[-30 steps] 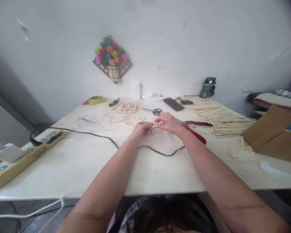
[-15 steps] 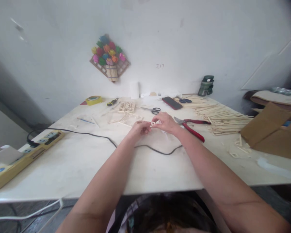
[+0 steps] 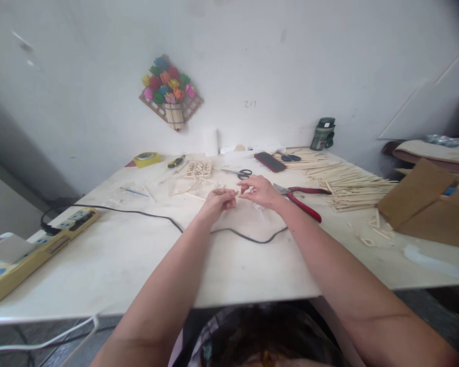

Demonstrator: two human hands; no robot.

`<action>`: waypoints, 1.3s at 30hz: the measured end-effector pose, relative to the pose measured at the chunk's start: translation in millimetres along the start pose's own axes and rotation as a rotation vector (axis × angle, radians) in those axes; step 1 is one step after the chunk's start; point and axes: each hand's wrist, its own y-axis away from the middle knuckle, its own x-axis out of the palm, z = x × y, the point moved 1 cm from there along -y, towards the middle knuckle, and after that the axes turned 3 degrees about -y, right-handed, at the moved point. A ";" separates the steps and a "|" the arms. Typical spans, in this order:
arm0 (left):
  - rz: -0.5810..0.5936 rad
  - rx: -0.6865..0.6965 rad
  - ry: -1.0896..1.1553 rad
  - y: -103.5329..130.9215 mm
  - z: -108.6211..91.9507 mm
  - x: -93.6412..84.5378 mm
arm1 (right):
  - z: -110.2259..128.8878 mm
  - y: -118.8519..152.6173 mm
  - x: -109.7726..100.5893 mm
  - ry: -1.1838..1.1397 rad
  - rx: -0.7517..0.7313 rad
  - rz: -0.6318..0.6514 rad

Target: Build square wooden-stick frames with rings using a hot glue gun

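Above the middle of the table, my left hand (image 3: pixel 219 201) pinches a small pale wooden piece (image 3: pixel 237 193) between thumb and fingertips. From the other side my right hand (image 3: pixel 262 191) reaches to the same piece, its thumb and index finger curled around it. Fingers partly cover the piece, so its full shape is hidden. Just right of my right hand lie red-handled pruning shears (image 3: pixel 300 199), jaws toward the hand. Black-handled scissors (image 3: pixel 245 174) rest behind the hands, near a lattice panel of small wooden sticks (image 3: pixel 198 168).
Many thin wooden sticks (image 3: pixel 352 183) spread at the right beside a cardboard box (image 3: pixel 416 196). A black cable (image 3: pixel 248 236) crosses the table from a yellow power strip (image 3: pixel 57 237). Farther back are a phone (image 3: pixel 270 161), yellow tape (image 3: pixel 146 159), a cutter (image 3: pixel 176 161) and a green bottle (image 3: pixel 323 134).
Between my fingertips, the small wooden piece has turned and shows less of its square outline. Both hands stay close together; the whole view has shifted slightly.
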 end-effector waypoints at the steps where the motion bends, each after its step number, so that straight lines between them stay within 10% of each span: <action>1: -0.013 0.003 0.014 0.0 -0.1 0.0 | 0.2 -0.3 -0.8 -0.005 0.005 -0.005; 39: 0.015 0.020 0.148 -3.0 3.8 0.2 | 2.1 -0.7 6.8 0.248 -0.073 -0.152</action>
